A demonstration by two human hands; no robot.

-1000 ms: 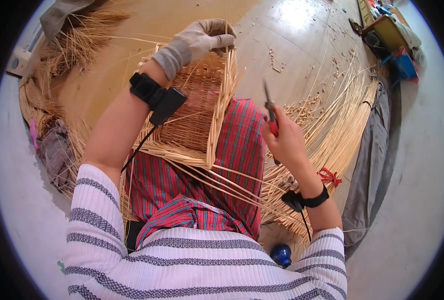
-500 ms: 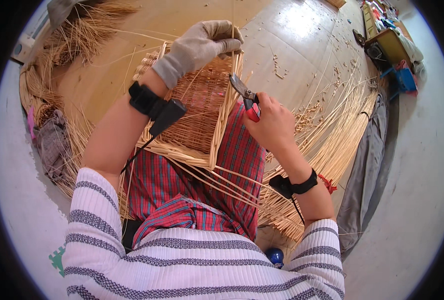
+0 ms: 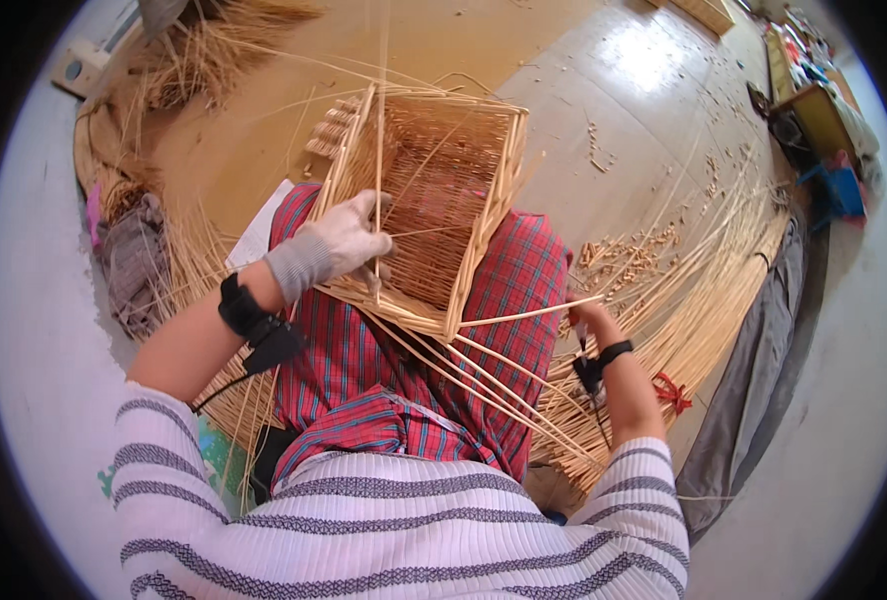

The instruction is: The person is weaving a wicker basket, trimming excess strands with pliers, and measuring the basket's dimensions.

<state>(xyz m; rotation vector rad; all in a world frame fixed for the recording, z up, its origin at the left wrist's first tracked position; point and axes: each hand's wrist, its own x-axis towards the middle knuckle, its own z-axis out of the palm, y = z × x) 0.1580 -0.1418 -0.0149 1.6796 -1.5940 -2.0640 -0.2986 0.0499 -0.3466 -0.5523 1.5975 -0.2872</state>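
Note:
A rectangular wicker basket (image 3: 434, 200) rests tilted across my lap, its open side facing me. Its woven inside is reddish brown, and the rim is of thicker pale canes. My left hand (image 3: 342, 236), in a grey-white work glove, is closed round a long pale cane (image 3: 381, 130) at the basket's left near side; the cane stands upright past the rim. Down beside my right knee is my bare right hand (image 3: 596, 320), its fingers mostly hidden and small. Whether it holds the pruning shears seen earlier cannot be made out. Several cane ends (image 3: 524, 400) stick out from the basket's near corner toward the right.
A large bundle of pale canes (image 3: 704, 310) lies on the floor at my right, with a grey cloth (image 3: 739, 380) beside it. Cut cane bits (image 3: 629, 255) litter the floor. More canes (image 3: 234, 45) lie at the far left. A blue stool (image 3: 844, 190) stands far right.
My left hand has come down from the basket's top right corner to its left near side, now on an upright cane. My right hand has lowered beside my knee; the shears no longer show clearly.

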